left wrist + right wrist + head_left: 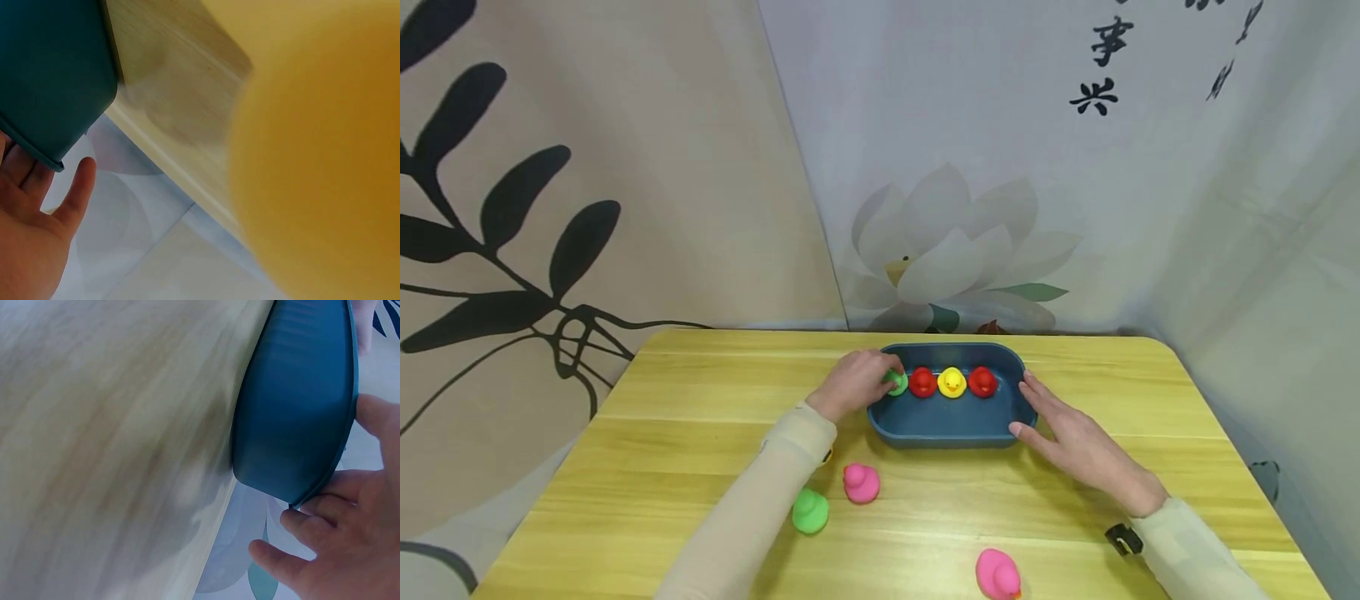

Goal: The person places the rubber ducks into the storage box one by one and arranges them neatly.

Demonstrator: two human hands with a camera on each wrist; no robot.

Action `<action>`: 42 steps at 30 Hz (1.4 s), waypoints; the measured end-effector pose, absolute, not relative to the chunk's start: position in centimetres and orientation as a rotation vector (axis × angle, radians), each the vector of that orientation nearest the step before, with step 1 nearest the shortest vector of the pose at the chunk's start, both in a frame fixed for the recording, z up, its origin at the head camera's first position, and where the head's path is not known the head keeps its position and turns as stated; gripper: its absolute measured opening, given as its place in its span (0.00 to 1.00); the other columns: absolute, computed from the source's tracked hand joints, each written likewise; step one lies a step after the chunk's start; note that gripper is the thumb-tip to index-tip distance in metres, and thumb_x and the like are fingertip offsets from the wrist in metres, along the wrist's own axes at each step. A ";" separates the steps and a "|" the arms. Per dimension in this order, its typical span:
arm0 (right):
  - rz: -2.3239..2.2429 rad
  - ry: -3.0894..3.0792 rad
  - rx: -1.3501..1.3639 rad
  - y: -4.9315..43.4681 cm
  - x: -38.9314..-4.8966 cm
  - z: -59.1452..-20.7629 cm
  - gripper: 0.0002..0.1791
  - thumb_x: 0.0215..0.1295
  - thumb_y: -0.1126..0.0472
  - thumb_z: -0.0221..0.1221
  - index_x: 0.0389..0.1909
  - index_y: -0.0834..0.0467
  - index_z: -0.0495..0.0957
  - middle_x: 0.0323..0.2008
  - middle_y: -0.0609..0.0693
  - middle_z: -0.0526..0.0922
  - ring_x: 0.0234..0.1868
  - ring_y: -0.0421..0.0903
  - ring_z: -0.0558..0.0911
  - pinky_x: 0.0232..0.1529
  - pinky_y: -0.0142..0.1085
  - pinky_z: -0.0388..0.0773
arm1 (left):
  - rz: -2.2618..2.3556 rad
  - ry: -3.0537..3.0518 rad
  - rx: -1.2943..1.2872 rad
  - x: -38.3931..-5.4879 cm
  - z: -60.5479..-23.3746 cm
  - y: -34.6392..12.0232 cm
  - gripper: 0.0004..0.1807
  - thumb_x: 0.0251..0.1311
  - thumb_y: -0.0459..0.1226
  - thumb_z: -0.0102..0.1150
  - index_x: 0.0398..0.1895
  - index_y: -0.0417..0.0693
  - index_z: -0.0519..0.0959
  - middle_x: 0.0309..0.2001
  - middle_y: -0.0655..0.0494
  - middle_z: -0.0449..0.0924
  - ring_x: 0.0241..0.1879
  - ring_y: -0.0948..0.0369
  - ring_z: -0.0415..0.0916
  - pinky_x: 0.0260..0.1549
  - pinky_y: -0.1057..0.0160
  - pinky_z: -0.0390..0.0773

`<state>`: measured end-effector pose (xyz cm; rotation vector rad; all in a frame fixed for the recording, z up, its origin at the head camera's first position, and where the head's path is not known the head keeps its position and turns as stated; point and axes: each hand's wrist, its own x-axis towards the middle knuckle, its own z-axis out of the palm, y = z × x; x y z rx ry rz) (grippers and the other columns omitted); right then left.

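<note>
1. Backdrop cloth [700,167]: black brush characters, 事 [1111,43] above 兴 [1093,97], are legible; those at the top edge are cut off.
2. Blue tray [955,437]: rounded corners, thin rim, standing on the wood-grain table [700,400].
3. Ducks inside the tray, left to right: green duck [898,384], partly covered; red duck [922,383]; yellow duck [952,383], with dark eyes; second red duck [982,382].
4. Left hand [857,383]: thumb and finger pinch the green duck at the tray's left end.
5. Right hand [1075,437]: fingers apart, extended, touching the tray's right end.
6. Nearer on the table: glossy pink duck [861,484], another green duck [810,512], another pink duck [997,573].
</note>
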<state>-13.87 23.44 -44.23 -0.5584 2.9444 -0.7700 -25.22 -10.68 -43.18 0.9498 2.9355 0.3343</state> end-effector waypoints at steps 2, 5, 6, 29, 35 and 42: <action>-0.771 2.942 -0.557 23.4 -13.8 -44.4 0.44 0.78 0.40 0.54 0.80 0.65 0.56 0.82 0.61 0.49 0.77 0.66 0.61 0.71 0.62 0.64 | 0.326 2.928 0.940 -25.1 -43.3 -10.7 0.11 0.66 0.37 0.71 0.50 0.49 0.87 0.43 0.57 0.88 0.38 0.60 0.79 0.45 0.62 0.83; -0.765 2.935 -0.555 23.3 -13.7 -44.6 0.44 0.78 0.40 0.54 0.80 0.65 0.56 0.82 0.61 0.49 0.76 0.66 0.61 0.70 0.62 0.64 | 0.337 2.913 0.927 -24.8 -43.4 -10.8 0.13 0.66 0.38 0.70 0.52 0.49 0.86 0.45 0.56 0.88 0.40 0.60 0.80 0.48 0.61 0.83; -0.762 2.935 -0.557 23.3 -13.7 -44.6 0.44 0.78 0.39 0.54 0.80 0.65 0.56 0.82 0.61 0.49 0.76 0.66 0.61 0.70 0.62 0.65 | 0.352 2.906 0.928 -24.6 -43.3 -10.8 0.13 0.66 0.38 0.70 0.53 0.48 0.86 0.46 0.56 0.88 0.41 0.59 0.80 0.49 0.60 0.83; -0.767 2.928 -0.549 23.4 -13.9 -44.0 0.45 0.78 0.38 0.53 0.81 0.65 0.54 0.82 0.61 0.48 0.76 0.68 0.61 0.70 0.63 0.64 | 0.780 2.853 1.081 -19.0 -38.7 -16.7 0.22 0.70 0.38 0.65 0.65 0.44 0.79 0.63 0.49 0.81 0.65 0.50 0.76 0.66 0.48 0.74; -0.770 2.923 -0.543 23.3 -13.9 -44.1 0.45 0.78 0.38 0.53 0.81 0.64 0.54 0.82 0.61 0.48 0.76 0.67 0.61 0.70 0.63 0.64 | 0.790 2.842 1.039 -17.7 -38.8 -18.9 0.22 0.72 0.40 0.63 0.66 0.45 0.79 0.63 0.52 0.80 0.65 0.51 0.75 0.66 0.47 0.73; -0.766 2.932 -0.542 23.3 -14.0 -44.3 0.45 0.78 0.38 0.52 0.80 0.65 0.55 0.82 0.61 0.49 0.76 0.68 0.62 0.70 0.63 0.64 | 0.898 2.743 0.929 -16.4 -39.9 -21.4 0.26 0.71 0.45 0.64 0.69 0.46 0.76 0.68 0.51 0.77 0.70 0.49 0.71 0.69 0.44 0.69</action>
